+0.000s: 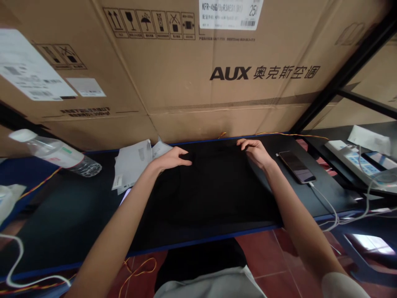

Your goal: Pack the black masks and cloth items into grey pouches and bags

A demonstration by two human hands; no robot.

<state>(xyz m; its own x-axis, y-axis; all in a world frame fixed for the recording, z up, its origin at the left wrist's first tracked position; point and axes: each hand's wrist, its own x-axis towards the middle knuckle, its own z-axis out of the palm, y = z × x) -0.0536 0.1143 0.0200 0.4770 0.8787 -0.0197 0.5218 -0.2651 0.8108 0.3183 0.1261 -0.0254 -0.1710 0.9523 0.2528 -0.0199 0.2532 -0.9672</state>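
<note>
A black cloth (214, 186) lies spread over the middle of the dark table, its outline hard to tell from the tabletop. Over its left side is my left hand (173, 159), thumb and fingers apart, with nothing visible between them. My right hand (256, 152) hovers at the far right part of the cloth. Its fingers are loosely bent and apart, and no held thing shows. Whether the fingertips touch the fabric cannot be made out. Beside my left hand are pale plastic packets (132, 161), and my left forearm partly covers a light-coloured phone edge (125, 196).
A large cardboard box (186, 82) stands along the table's back edge. At left, a water bottle (58, 153) leans over the table. On the right lie a phone (296, 166) with a white cable (325, 200) and a power strip (353, 161). A black metal frame (344, 70) rises there.
</note>
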